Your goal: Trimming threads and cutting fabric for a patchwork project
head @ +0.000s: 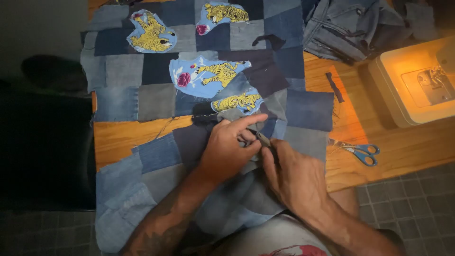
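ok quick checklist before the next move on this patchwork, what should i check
1. Both hands on the work: ok. Left hand and right hand meet on the same fold of the denim patchwork.
2. Grip on the fold: ok. Both hands pinch the grey patch edge; whether a pin or needle sits between the fingers: cannot tell.
3. Scissors in reach: ok, lying on the table to the right, apart from the cloth.
4. Patchwork spread flat: not ok near the hands, where it bunches; flat farther up by the tiger patches.
5. Sewing machine area: lit; needle state cannot tell.
6. Loose denim pile: ok, apart from the hands.
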